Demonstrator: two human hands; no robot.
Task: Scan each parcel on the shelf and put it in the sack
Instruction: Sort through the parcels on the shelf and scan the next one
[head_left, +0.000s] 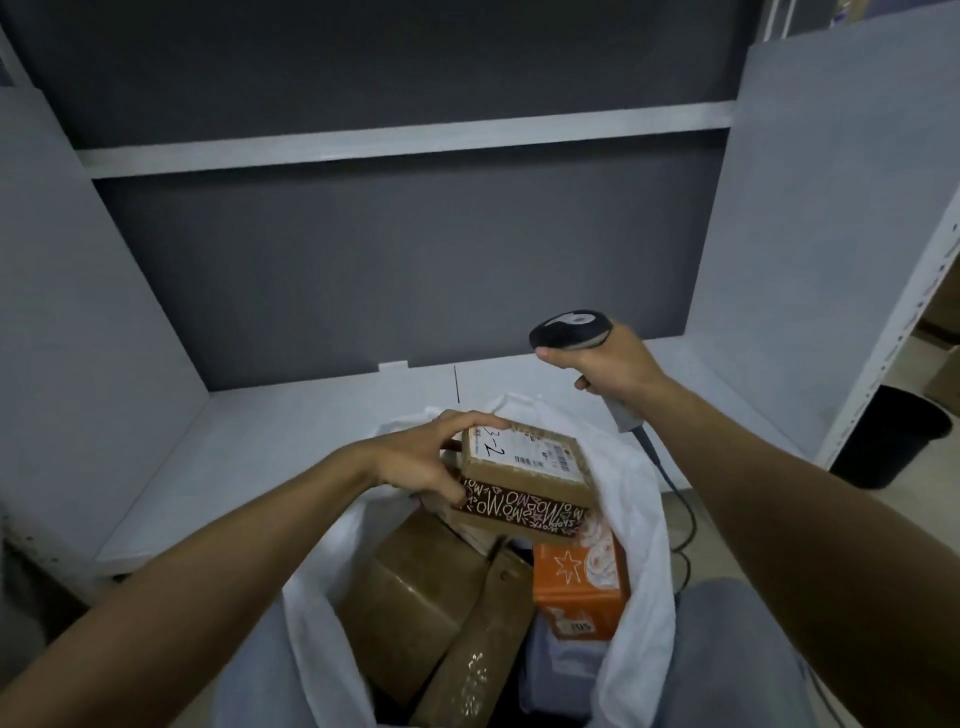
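Note:
My left hand (423, 457) grips a small brown cardboard parcel (530, 467) by its left end, over the mouth of the white sack (639, 525). A white label with a barcode and handwritten marks faces up on it. It lies on a dark patterned box (519, 512) inside the sack. Further down in the sack are an orange box (576, 592) and larger brown cartons (415, 597). My right hand (605, 369) holds a grey barcode scanner (571, 327) by its handle, above and to the right of the parcel. Its cable hangs down beside the sack.
A white shelf board (260, 457) lies behind the sack, with a second shelf (405, 140) above and a dark back panel. A black bin (888, 436) stands on the floor at right, past the shelf's side post. My grey-clad knees flank the sack.

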